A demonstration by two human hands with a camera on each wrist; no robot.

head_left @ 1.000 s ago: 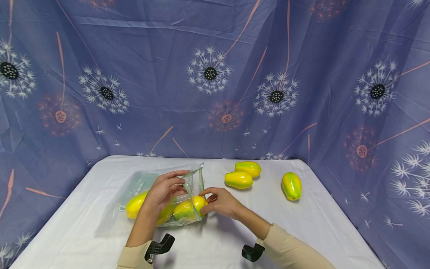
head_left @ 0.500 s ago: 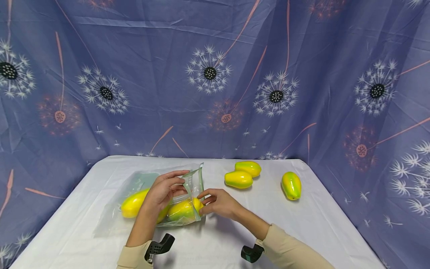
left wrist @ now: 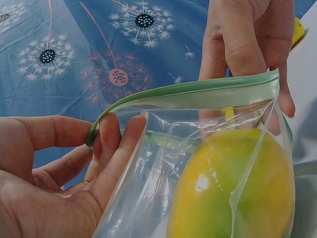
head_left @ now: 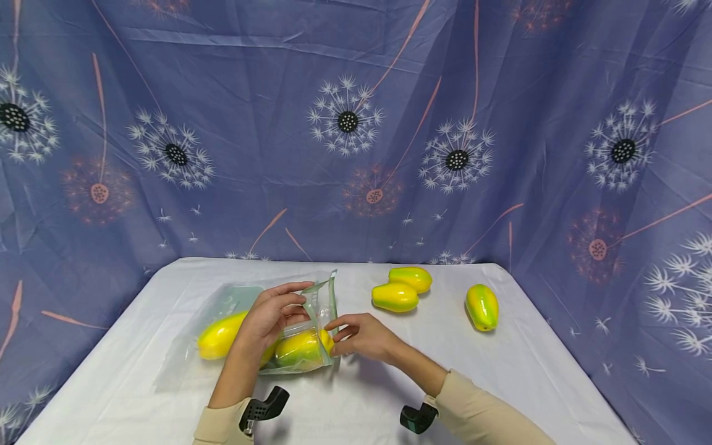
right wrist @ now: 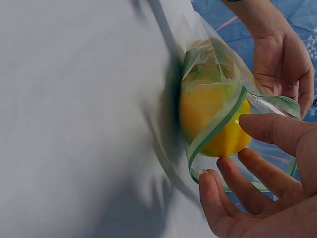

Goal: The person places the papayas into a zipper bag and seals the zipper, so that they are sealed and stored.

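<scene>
A clear zip bag (head_left: 236,298) with a green-edged mouth lies on its side at left. My left hand (head_left: 271,316) holds the upper rim of the mouth, the green zip strip (left wrist: 163,93) between its fingers. One yellow-green papaya (head_left: 299,350) lies inside by the mouth; another papaya (head_left: 221,337) lies deeper in, partly hidden by my left arm. At the mouth, my right hand (head_left: 364,337) has its thumb and fingers loosely spread around the near papaya's end. In the right wrist view the fingertips (right wrist: 229,164) are at or against that yellow end (right wrist: 218,121).
Two papayas, a front one (head_left: 395,298) and a rear one (head_left: 411,278), lie together right of the bag. A single papaya (head_left: 482,308) lies farther right. White cloth covers the table (head_left: 534,383); a blue dandelion-print curtain (head_left: 267,154) hangs behind and at the sides.
The papaya by the mouth has slid left, farther into the bag, and the deeper one has shifted left too. My right hand has moved slightly left; my left hand has stayed still.
</scene>
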